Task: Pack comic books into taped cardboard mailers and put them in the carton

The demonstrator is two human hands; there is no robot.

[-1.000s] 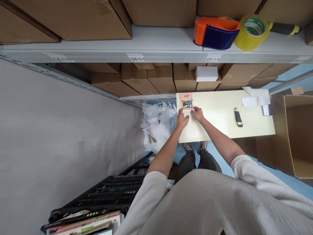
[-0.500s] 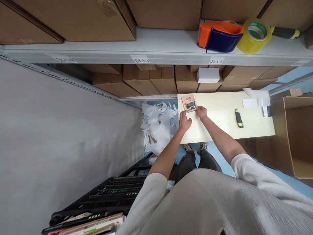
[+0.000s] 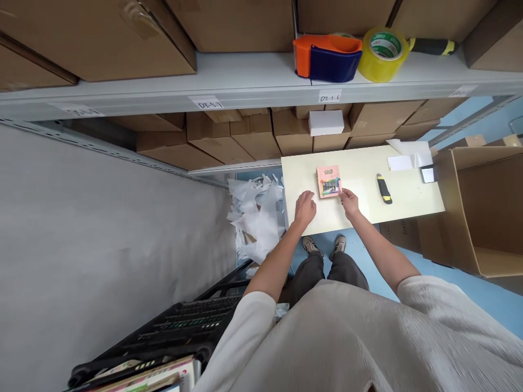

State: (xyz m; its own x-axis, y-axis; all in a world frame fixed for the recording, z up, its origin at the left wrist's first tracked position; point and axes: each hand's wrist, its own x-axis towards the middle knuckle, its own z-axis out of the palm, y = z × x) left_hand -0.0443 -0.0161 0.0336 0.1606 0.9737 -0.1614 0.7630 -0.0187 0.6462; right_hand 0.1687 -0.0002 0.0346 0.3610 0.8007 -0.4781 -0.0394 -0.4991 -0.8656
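Observation:
A small pink book [image 3: 329, 177] with a coloured picture on its cover is over the cream tabletop [image 3: 296, 174]. My right hand [image 3: 350, 203] pinches its lower right corner between thumb and fingers. Left of the book, a short gap away, is my left hand [image 3: 305, 209], with nothing in it and its fingers loosely bent and apart. A black and yellow utility knife [image 3: 384, 189] lies on the table to the right of my right hand.
White paper sheets [image 3: 408, 160] and a dark-edged card [image 3: 427, 174] lie at the table's right end, beside an open cardboard box [image 3: 463, 212]. Scrap paper [image 3: 257, 218] is heaped on the left. The shelf above bears yellow tape [image 3: 378, 65] and an orange-blue tool [image 3: 329, 60].
The book has moved right and toward me, held in my right hand. My left hand has let go of its lower left edge. The camera view has shifted a little.

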